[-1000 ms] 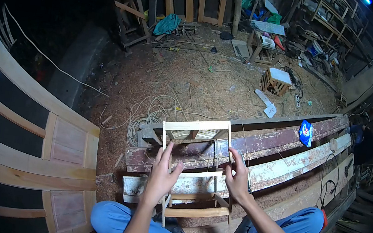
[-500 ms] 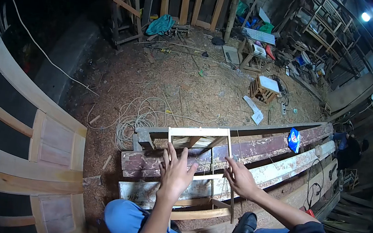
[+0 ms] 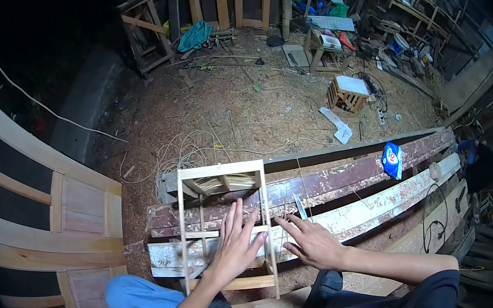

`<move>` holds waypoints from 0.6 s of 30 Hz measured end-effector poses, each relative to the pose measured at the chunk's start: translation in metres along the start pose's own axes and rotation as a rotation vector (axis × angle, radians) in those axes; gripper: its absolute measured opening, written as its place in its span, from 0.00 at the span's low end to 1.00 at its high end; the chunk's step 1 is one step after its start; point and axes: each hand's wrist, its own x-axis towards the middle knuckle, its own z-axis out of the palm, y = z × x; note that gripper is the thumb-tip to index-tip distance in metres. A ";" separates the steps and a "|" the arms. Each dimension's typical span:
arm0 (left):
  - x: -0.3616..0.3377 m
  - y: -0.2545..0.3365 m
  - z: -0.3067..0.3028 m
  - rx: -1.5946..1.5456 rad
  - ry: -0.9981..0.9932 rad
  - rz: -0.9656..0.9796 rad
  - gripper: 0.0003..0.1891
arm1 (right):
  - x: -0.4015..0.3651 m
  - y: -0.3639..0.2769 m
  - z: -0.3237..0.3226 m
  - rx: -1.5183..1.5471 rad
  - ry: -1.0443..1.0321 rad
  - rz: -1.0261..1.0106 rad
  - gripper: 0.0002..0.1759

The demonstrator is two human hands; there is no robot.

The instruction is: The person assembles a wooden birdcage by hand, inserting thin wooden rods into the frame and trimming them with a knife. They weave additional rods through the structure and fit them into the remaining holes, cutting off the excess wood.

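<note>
A small pale wooden frame with slim legs and crossbars stands over the planks in front of me, yellowish woven strips showing at its far end. My left hand is stretched flat with fingers pointing away, over the middle crossbar. To the right, my right hand hovers palm down beside the frame's right leg, fingers apart and slightly bent. Just beyond its fingertips a light grey, blade-like piece lies on the planks. The maroon plank and the white, paint-worn plank run underneath.
A blue packet rests on the planks at right. Coiled pale rope lies on the shavings-covered ground behind the frame. Panelled wooden doors fill the left side. A slatted crate stands further back. Another person is at far right.
The wooden frame has shifted left and turned, its far end tilting. My right hand has moved lower with its fingers reaching left; my left hand has shifted slightly right over the crossbar.
</note>
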 end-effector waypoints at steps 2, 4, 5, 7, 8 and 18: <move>0.001 0.018 0.012 -0.006 -0.015 0.019 0.34 | -0.011 0.016 0.002 0.035 -0.003 -0.038 0.36; 0.002 0.032 0.020 0.020 -0.009 -0.008 0.33 | -0.024 0.039 0.010 0.065 0.010 -0.068 0.36; 0.003 0.038 0.023 0.028 0.007 -0.040 0.32 | -0.030 0.052 0.015 0.081 0.007 -0.099 0.36; 0.008 0.051 0.027 0.155 -0.019 -0.067 0.31 | -0.041 0.079 0.019 0.103 0.016 -0.141 0.36; 0.010 0.057 0.032 0.136 0.000 -0.088 0.31 | -0.045 0.093 0.023 0.121 -0.011 -0.096 0.36; 0.050 0.120 0.108 0.110 0.136 -0.162 0.28 | -0.041 0.179 0.093 0.346 0.080 0.026 0.22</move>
